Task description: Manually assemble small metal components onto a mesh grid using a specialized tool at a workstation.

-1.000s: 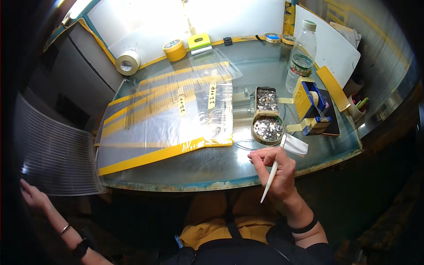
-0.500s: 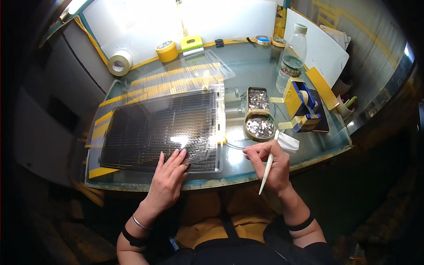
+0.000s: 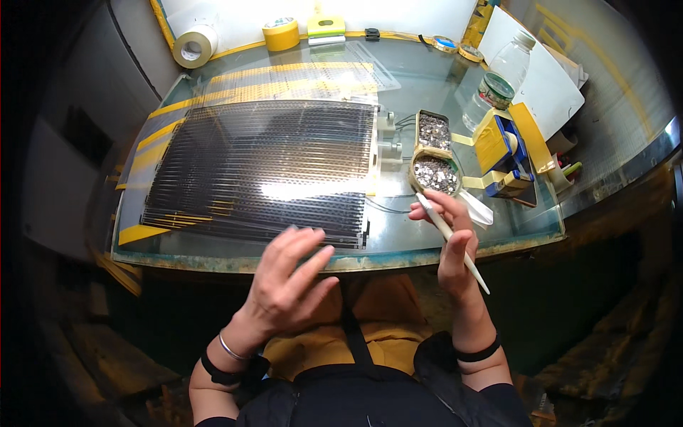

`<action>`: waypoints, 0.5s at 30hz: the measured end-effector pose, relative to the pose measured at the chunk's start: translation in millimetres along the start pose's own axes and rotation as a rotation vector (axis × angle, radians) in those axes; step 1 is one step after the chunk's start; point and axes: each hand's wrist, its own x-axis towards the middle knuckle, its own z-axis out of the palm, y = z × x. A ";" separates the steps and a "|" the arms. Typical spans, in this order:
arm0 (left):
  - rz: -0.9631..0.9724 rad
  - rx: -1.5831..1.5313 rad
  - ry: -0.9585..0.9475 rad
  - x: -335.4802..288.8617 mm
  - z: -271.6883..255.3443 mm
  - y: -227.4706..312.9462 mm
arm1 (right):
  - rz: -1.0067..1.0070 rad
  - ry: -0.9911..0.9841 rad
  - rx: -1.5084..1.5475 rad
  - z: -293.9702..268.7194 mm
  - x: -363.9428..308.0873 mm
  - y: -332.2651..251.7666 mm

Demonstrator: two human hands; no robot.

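A slim white pen-like stick (image 3: 442,226) slants through the fingers of my right hand (image 3: 454,249), its pointed end toward me and its blunter end by a round tin of shiny flakes (image 3: 435,175). My left hand (image 3: 288,280) is raised near the table's front edge, fingers spread and holding nothing. Beyond it lies a dark, finely striped panel (image 3: 256,171) on the glass tabletop, with yellow strips along its left side. Two grey fittings (image 3: 389,151) sit at the panel's right edge, next to a rectangular tin of similar flakes (image 3: 432,132).
Right of the tins stand a blue-and-yellow tape dispenser (image 3: 498,146) and a clear bottle (image 3: 498,82). A white folded slip (image 3: 478,210) lies below them. At the back are a white tape roll (image 3: 195,47), a yellow tape roll (image 3: 281,34) and a green-yellow block (image 3: 326,28).
My left hand has lifted off the panel and drawn back toward me. The right hand has turned, swinging the stick's tip to the right. The whole view has shifted.
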 end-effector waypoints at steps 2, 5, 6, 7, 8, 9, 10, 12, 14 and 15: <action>0.003 0.003 0.015 -4.5 10.6 7.3 | -0.057 -0.068 -0.058 -4.0 -0.1 -1.1; -0.028 0.145 -0.072 -3.0 15.3 13.3 | -0.106 -0.117 -0.072 -1.8 -5.6 -9.5; -0.033 0.139 -0.070 -1.4 16.5 15.2 | -0.112 -0.181 -0.119 -1.9 -7.7 -12.6; -0.052 0.128 -0.068 0.7 17.7 16.9 | -0.119 -0.245 -0.166 -1.8 -8.9 -15.9; -0.071 0.120 -0.069 2.4 18.8 17.1 | -0.105 -0.249 -0.186 1.3 -9.5 -18.9; -0.074 0.117 -0.069 4.9 19.4 16.5 | -0.102 -0.251 -0.187 2.9 -9.6 -18.5; -0.066 0.106 -0.060 7.9 19.9 15.6 | -0.130 -0.272 -0.239 3.9 -9.2 -17.9; -0.059 0.097 -0.050 9.9 20.2 13.9 | -0.166 -0.294 -0.305 6.0 -7.2 -18.2; -0.062 0.079 -0.046 9.8 21.5 12.9 | -0.180 -0.288 -0.314 7.2 -5.7 -19.8; -0.063 0.078 -0.045 9.8 21.4 13.1 | -0.194 -0.280 -0.323 7.1 -5.4 -20.4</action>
